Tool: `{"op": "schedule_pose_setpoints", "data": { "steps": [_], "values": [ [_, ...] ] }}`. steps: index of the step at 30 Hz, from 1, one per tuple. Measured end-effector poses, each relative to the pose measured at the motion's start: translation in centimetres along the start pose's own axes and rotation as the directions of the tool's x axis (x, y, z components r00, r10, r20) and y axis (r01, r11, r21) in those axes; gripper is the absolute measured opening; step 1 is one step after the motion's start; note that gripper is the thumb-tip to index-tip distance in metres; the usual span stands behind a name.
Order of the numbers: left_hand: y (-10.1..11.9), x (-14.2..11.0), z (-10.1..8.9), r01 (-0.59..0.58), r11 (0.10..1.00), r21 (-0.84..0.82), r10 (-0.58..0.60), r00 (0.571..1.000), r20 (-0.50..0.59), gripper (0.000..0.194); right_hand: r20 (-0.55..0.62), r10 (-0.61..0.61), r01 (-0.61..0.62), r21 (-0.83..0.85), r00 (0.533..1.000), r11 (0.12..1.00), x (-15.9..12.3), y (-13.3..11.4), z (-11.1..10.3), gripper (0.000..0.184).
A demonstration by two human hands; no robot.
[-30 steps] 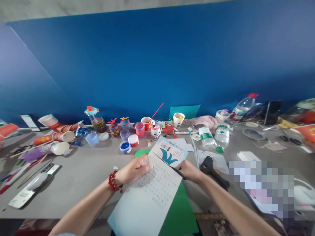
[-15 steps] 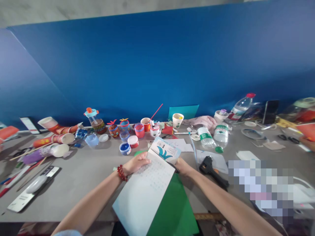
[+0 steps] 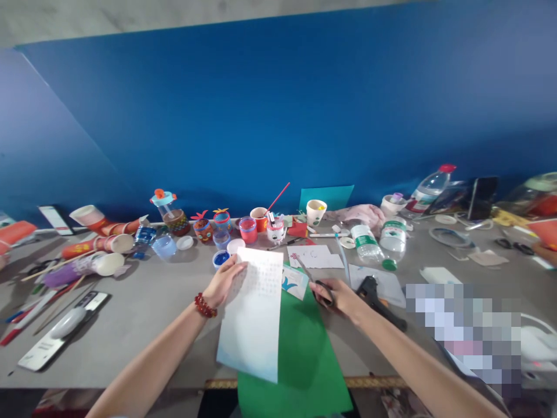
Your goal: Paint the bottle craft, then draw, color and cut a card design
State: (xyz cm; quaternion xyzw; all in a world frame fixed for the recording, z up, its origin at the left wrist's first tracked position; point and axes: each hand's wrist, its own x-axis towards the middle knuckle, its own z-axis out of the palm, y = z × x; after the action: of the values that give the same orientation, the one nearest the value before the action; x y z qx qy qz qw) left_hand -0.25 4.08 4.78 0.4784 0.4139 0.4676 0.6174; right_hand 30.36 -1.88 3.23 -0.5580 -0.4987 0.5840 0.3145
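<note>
My left hand (image 3: 221,283) pinches the upper left edge of a pale printed paper sheet (image 3: 256,325), holding it above the green sheet (image 3: 304,348) that overhangs the table's front edge. My right hand (image 3: 342,299) grips a pair of scissors (image 3: 322,293) by the dark handles, their blades pointing up and left. Between the hands, a smaller paper piece with a blue leaf shape (image 3: 293,283) lies at the top of the green sheet, apart from the pale sheet and close to the scissors.
A glue gun (image 3: 376,302) lies right of my right hand. Paint jars (image 3: 220,258) and painted cups (image 3: 203,230) stand behind my left hand. Plastic bottles (image 3: 365,244) are at the back right. A phone with a white mouse-shaped object (image 3: 67,325) lies at left. Another person's hand (image 3: 546,253) shows at far right.
The piece with the blue leaf has come away from the pale sheet and now lies on the green sheet. My left hand moved left with the pale sheet; my right hand moved right with the scissors.
</note>
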Motion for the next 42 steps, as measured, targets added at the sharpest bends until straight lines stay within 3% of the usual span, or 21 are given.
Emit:
{"op": "schedule_pose_setpoints", "data": {
  "steps": [3,6,10,14,16,19,20,21,23,25,26,28,31,36,39,42],
  "values": [
    [0.1,0.4,1.7,-0.061,0.997,-0.045,0.058,0.995,-0.079,0.029,0.013,-0.149,0.147,0.106,0.989,0.983,-1.0,-1.5,1.6,0.057],
    [0.5,0.8,4.2,-0.127,0.990,-0.062,0.120,0.988,-0.096,0.030,-0.191,-0.243,0.274,0.158,0.951,0.949,-1.2,-2.9,3.7,0.042],
    [0.9,0.7,6.2,-0.199,0.976,-0.088,0.190,0.976,-0.107,0.037,-0.283,-0.299,0.360,0.197,0.912,0.912,-0.4,-4.1,4.4,0.039],
    [0.3,0.1,6.1,-0.136,0.986,-0.092,0.136,0.991,-0.003,0.044,-0.259,-0.374,0.405,0.076,0.890,0.911,0.1,-5.2,1.8,0.034],
    [-0.2,-0.4,5.7,-0.111,0.991,-0.068,0.117,0.989,0.094,0.040,-0.259,-0.434,0.434,-0.063,0.863,0.899,-0.1,-6.1,-0.2,0.033],
    [-0.6,-1.1,5.3,-0.170,0.985,-0.013,0.169,0.969,0.180,0.029,-0.207,-0.495,0.423,-0.312,0.844,0.851,-0.9,-8.6,-3.9,0.029],
    [-0.6,-1.3,5.3,-0.186,0.982,0.006,0.181,0.963,0.200,0.026,-0.219,-0.534,0.410,-0.432,0.817,0.803,-1.2,-9.8,-5.3,0.028],
    [-0.6,-1.5,5.3,-0.193,0.981,0.027,0.183,0.959,0.217,0.024,-0.274,-0.591,0.362,-0.577,0.759,0.732,-1.4,-11.3,-6.7,0.025],
    [-0.7,-1.9,5.4,-0.175,0.982,0.072,0.153,0.959,0.239,0.022,-0.393,-0.712,0.130,-0.819,0.582,0.558,-1.2,-14.4,-9.5,0.025],
    [-0.9,-2.2,5.4,-0.135,0.985,0.107,0.104,0.961,0.254,0.021,-0.405,-0.794,-0.103,-0.909,0.453,0.404,0.0,-17.4,-12.3,0.028],
    [-1.1,-2.2,5.4,-0.118,0.986,0.120,0.084,0.963,0.257,0.021,-0.384,-0.813,-0.177,-0.923,0.437,0.341,0.9,-18.6,-13.5,0.031],
    [-1.6,-2.3,5.3,-0.097,0.987,0.132,0.060,0.964,0.259,0.023,-0.339,-0.825,-0.273,-0.933,0.451,0.234,3.3,-20.1,-15.7,0.033],
    [-2.4,-2.3,5.2,-0.094,0.986,0.139,0.056,0.965,0.255,0.028,-0.273,-0.782,-0.306,-0.946,0.560,0.111,6.9,-20.4,-17.9,0.032],
    [-3.2,-2.0,4.9,-0.096,0.987,0.130,0.061,0.965,0.254,0.032,-0.301,-0.717,-0.341,-0.935,0.629,0.093,10.8,-19.1,-19.4,0.033],
    [-3.3,-1.9,4.9,-0.080,0.989,0.126,0.045,0.964,0.262,0.034,-0.254,-0.683,-0.286,-0.956,0.685,0.070,12.5,-18.8,-19.3,0.032],
    [-3.7,-1.9,4.9,-0.062,0.991,0.116,0.029,0.963,0.269,0.034,-0.214,-0.670,-0.232,-0.971,0.711,0.064,14.3,-18.9,-18.5,0.030]
  ]
}}
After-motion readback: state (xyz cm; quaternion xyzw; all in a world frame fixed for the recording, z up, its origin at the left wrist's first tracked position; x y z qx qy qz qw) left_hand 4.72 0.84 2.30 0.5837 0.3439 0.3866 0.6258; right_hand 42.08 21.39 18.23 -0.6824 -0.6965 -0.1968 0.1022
